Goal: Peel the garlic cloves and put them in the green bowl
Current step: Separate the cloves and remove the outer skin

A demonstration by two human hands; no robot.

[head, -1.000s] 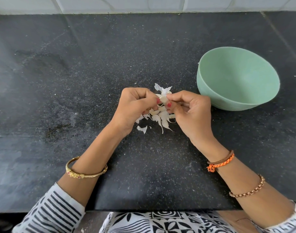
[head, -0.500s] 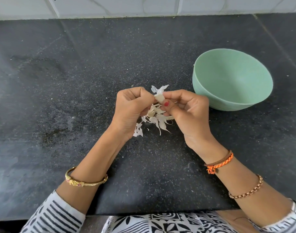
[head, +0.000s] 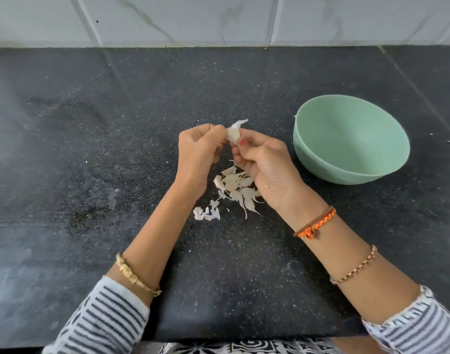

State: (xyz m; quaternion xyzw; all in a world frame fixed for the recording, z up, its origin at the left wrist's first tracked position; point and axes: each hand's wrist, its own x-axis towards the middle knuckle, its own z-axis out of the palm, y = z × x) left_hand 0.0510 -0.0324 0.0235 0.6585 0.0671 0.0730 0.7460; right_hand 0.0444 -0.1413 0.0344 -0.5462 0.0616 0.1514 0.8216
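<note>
On the dark speckled worktop (head: 91, 149), backed by a white tiled wall (head: 193, 19), we see the green bowl (head: 351, 159) standing to the right, its visible interior bare of cloves. Just left of it, our two hands meet above the worktop: the left hand (head: 197, 154) has its fingers curled and pinching the papery skin, and the right hand (head: 263, 162) has its fingers closed around the garlic clove (head: 233, 135), which sits between both sets of fingertips with a tuft of skin (head: 240, 123) sticking up. We judge the step in hand to be stripping this clove; to do it well, we hold the clove firm with the right hand and draw the skin away toward the tip with the left, without crushing the flesh. Beneath the hands lies a pile of garlic pieces and peels (head: 236, 187), with torn skin scraps (head: 207, 213) nearer us; nothing stands between the clove and the bowl.
</note>
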